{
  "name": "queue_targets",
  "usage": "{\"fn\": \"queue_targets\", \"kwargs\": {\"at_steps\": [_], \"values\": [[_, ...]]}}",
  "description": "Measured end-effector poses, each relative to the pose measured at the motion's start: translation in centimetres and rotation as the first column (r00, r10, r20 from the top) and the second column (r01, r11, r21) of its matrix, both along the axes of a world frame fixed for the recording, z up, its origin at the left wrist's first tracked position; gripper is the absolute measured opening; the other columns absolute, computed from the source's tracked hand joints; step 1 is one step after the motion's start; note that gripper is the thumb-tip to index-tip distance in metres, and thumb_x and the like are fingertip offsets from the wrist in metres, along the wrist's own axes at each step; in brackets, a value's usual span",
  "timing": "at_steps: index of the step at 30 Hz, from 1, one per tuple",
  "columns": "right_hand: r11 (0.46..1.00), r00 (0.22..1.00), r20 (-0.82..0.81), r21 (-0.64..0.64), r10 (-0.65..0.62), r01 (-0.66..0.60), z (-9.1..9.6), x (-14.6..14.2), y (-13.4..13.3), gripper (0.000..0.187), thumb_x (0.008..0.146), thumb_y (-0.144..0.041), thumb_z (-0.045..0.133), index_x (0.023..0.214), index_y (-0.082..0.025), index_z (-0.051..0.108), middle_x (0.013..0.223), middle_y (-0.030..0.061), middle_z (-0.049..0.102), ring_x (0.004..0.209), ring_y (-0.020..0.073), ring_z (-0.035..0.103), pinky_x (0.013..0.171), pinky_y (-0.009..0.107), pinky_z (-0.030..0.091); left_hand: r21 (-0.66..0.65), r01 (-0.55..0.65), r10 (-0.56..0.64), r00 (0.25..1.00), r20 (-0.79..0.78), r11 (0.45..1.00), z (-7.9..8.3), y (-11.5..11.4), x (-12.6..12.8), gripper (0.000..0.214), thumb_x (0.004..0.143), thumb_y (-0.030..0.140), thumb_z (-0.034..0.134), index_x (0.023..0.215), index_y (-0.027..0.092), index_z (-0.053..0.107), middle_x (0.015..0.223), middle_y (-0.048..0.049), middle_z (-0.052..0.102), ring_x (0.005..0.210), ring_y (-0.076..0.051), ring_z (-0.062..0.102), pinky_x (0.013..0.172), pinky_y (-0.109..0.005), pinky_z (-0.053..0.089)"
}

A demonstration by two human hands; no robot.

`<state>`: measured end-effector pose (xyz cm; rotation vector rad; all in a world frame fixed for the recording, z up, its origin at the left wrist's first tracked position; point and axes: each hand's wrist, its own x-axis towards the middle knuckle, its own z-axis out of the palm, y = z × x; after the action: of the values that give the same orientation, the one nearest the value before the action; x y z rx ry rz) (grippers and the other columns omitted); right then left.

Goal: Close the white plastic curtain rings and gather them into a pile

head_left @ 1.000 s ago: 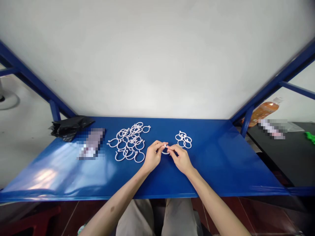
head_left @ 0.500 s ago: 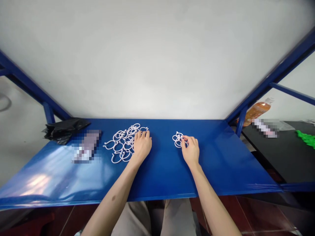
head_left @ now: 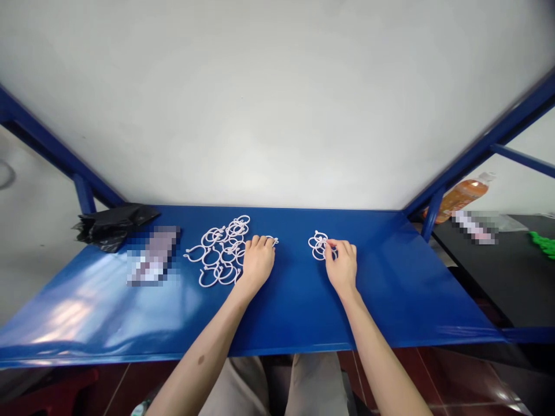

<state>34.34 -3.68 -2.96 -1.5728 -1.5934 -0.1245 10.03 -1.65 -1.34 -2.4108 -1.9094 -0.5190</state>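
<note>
A loose pile of thin white open rings point(head_left: 212, 257) with small knobs at their ends lies on the blue tabletop point(head_left: 295, 300), left of centre. At the pile's right edge, my left hand point(head_left: 259, 260) is palm down with its fingers curled over one white ring point(head_left: 276, 240), whose knobbed end shows past the fingertips. A smaller cluster of white rings point(head_left: 318, 242) lies to the right. My right hand point(head_left: 341, 263) pinches a white ring between thumb and forefinger at the right side of this cluster. The fingers partly hide that ring.
A crumpled black plastic bag point(head_left: 115, 225) and a pixelated flat item point(head_left: 158, 251) lie on the left. Blue metal bars point(head_left: 463, 164) frame both sides, with a pale wall behind. Beyond the right bar, a bottle of orange drink point(head_left: 463, 196) and a green item point(head_left: 541, 244) rest on a black table point(head_left: 494, 277).
My left hand has drawn a white ring a little to the right, off the pile's edge. My right hand stays at the small cluster, still pinching. The camera view has shifted slightly.
</note>
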Motion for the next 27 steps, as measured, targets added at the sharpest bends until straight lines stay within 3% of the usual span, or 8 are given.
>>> {"fn": "queue_targets", "kwargs": {"at_steps": [4,8,10,12,14,17,23,27], "values": [[0.990,0.992,0.023,0.051,0.127,-0.128,0.6,-1.4,-1.2,0.017,0.100,-0.027,0.053,0.101,-0.021,0.069,0.099,0.0081,0.071,0.094,0.0243,0.058,0.086,0.040,0.050,0.012,0.122,-0.119,0.936,0.331,0.992,-0.4,-0.2,0.4,0.020,0.093,0.011,0.048,0.105,0.018,0.063,0.098,-0.0096,0.068,0.097,-0.026,0.059,0.089,-0.042,0.048],[0.949,0.948,-0.024,0.009,0.316,-0.316,0.9,-3.0,-1.8,0.018,0.100,-0.029,0.054,0.110,-0.023,0.068,0.105,0.0077,0.072,0.100,0.0239,0.064,0.090,0.043,0.054,-0.135,0.323,-0.099,0.614,0.783,0.937,-0.5,-0.9,1.3,0.011,0.093,0.021,0.051,0.103,0.021,0.056,0.089,-0.0021,0.065,0.074,-0.015,0.062,0.073,-0.032,0.054],[0.925,0.925,-0.075,-0.043,0.374,-0.377,0.8,-3.5,-2.0,0.021,0.100,-0.032,0.055,0.115,-0.023,0.066,0.108,0.0084,0.072,0.096,0.0229,0.068,0.087,0.041,0.057,-0.191,0.445,-0.039,0.458,0.888,0.875,-0.5,-1.3,1.7,0.011,0.094,0.028,0.052,0.102,0.021,0.055,0.087,-0.0001,0.064,0.067,-0.012,0.062,0.068,-0.029,0.054],[0.909,0.908,-0.128,-0.081,0.398,-0.410,0.5,-3.8,-2.0,0.023,0.100,-0.033,0.054,0.117,-0.023,0.065,0.106,0.0082,0.073,0.088,0.0206,0.070,0.080,0.037,0.059,-0.203,0.510,-0.001,0.372,0.928,0.836,-0.4,-1.6,2.0,0.015,0.094,0.033,0.053,0.102,0.020,0.055,0.087,0.0006,0.063,0.066,-0.011,0.064,0.069,-0.028,0.055],[0.900,0.898,-0.160,-0.084,0.411,-0.427,0.2,-3.8,-2.1,0.022,0.101,-0.031,0.053,0.116,-0.022,0.066,0.102,0.0072,0.074,0.082,0.0191,0.071,0.077,0.035,0.060,-0.214,0.513,0.007,0.376,0.927,0.831,-0.2,-1.8,2.2,0.019,0.095,0.037,0.054,0.103,0.020,0.057,0.086,0.0011,0.064,0.065,-0.011,0.065,0.069,-0.027,0.054],[0.889,0.883,-0.163,-0.055,0.441,-0.454,0.1,-3.9,-2.1,0.018,0.101,-0.028,0.053,0.111,-0.022,0.067,0.099,0.0062,0.075,0.086,0.0197,0.072,0.078,0.034,0.059,-0.206,0.472,-0.038,0.457,0.888,0.857,0.1,-2.0,2.3,0.021,0.097,0.039,0.051,0.100,0.020,0.060,0.083,0.0011,0.065,0.065,-0.012,0.065,0.067,-0.026,0.052],[0.843,0.835,-0.163,-0.033,0.526,-0.538,0.4,-4.1,-2.4,0.018,0.103,-0.026,0.050,0.103,-0.023,0.068,0.091,0.0052,0.073,0.084,0.0196,0.070,0.077,0.034,0.057,-0.069,0.403,-0.195,0.578,0.792,0.913,-0.2,-2.3,2.4,0.016,0.098,0.025,0.048,0.088,0.020,0.059,0.081,-0.0001,0.066,0.067,-0.012,0.061,0.067,-0.025,0.047],[0.818,0.818,-0.112,-0.055,0.565,-0.573,0.4,-4.0,-2.5,0.020,0.103,-0.024,0.049,0.106,-0.025,0.069,0.092,0.0050,0.072,0.086,0.0201,0.069,0.079,0.036,0.057,-0.008,0.419,-0.285,0.632,0.720,0.908,-0.4,-2.4,2.4,0.016,0.097,0.019,0.047,0.086,0.021,0.058,0.081,-0.0004,0.066,0.074,-0.014,0.061,0.072,-0.026,0.046]]}}
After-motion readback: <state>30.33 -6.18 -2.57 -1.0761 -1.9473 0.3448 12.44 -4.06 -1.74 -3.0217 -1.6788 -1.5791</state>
